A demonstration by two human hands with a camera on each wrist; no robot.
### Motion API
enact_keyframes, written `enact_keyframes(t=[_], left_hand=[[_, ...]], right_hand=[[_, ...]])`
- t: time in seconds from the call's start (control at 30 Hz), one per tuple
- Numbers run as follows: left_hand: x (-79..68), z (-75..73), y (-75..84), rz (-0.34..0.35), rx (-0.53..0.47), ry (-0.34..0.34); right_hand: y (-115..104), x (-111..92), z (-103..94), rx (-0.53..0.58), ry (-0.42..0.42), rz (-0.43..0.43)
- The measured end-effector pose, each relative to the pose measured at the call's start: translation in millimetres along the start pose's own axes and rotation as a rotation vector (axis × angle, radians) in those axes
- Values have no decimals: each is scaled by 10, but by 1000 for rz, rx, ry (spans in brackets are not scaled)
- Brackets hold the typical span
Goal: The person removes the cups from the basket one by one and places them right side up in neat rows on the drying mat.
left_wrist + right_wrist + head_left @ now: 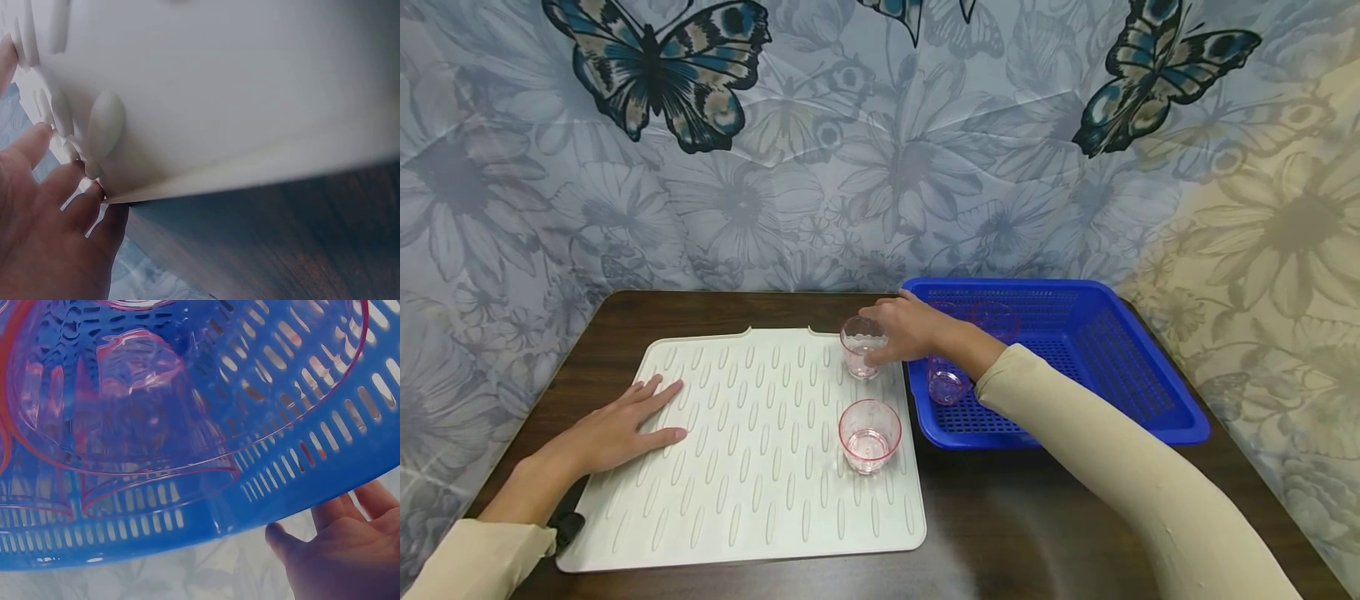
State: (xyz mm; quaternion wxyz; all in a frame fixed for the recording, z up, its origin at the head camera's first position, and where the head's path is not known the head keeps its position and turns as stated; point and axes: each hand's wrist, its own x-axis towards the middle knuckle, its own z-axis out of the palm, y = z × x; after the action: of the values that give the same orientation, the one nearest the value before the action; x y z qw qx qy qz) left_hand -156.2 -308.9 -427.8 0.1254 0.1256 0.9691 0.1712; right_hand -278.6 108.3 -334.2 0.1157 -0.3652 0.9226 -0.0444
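My right hand [908,329] grips a clear drinking glass [857,360] by its side at the far right corner of the white ridged drying mat [737,508]. Nearer to me on the same mat, a second clear glass [869,443] with a pink rim stands upright. My left hand [617,427] lies on the mat's left side, fingers spread and straight. In the left wrist view its fingers [81,203] are at the mat's edge. The right wrist view shows the right hand [350,550] partly hidden behind the basket wall, the glass out of sight.
A blue perforated plastic basket [1150,396] stands right of the mat, with several pink-tinted glasses [947,385] in its left part. Beneath lies a dark wooden table [1000,517]. A cloth with butterflies and flowers [910,167] hangs right behind it.
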Motion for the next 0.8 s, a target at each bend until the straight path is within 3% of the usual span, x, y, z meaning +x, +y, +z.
enact_keyframes(t=[0.17,0.33,0.57,0.8], left_hand=[[0,-5,16,-6,-2,-3],[2,-5,29,-20,0,-7],[2,-6,26,-19,1,-7],[-7,-8,16,-16,-1,-11]], right_hand=[[25,-36,-49,34,38,-21],[150,-166,-246,215,148,-30],[533,-610,-447,410,267,49],[973,-1124,-372,438,237,158]])
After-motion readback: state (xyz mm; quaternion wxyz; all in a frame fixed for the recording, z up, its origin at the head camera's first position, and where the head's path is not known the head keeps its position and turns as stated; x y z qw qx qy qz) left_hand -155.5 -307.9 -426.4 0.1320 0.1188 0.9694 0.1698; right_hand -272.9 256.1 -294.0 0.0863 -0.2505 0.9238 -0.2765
